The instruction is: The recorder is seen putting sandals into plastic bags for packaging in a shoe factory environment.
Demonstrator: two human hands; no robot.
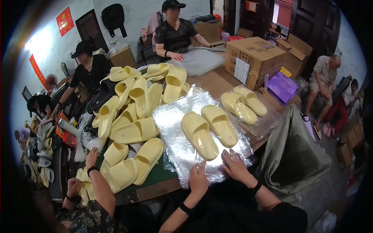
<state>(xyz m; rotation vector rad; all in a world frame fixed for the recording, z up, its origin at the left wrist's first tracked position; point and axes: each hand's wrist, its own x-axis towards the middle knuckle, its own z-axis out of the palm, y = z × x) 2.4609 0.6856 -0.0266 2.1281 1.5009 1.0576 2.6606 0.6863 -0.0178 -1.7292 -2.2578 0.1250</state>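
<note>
A pair of pale yellow slide slippers, a left slipper point(199, 134) and a right slipper point(220, 124), lies on a shiny stack of clear plastic bags point(171, 116) at the table's front. Glare crosses the slippers; whether they are inside a bag I cannot tell. My left hand point(198, 180) rests at the near edge of the stack, just below the left slipper's heel, fingers extended. Flat on the plastic below the right slipper's heel, my right hand point(235, 166) has its fingers stretched out. Neither hand visibly grips anything.
Loose yellow slippers point(140, 97) are heaped left of the bags. Another pair point(244, 103) in clear plastic lies right. Behind stand a cardboard box point(254, 58) and purple bag point(281, 87). A grey sack point(291, 151) hangs right. A co-worker's hands point(91, 157) are close left.
</note>
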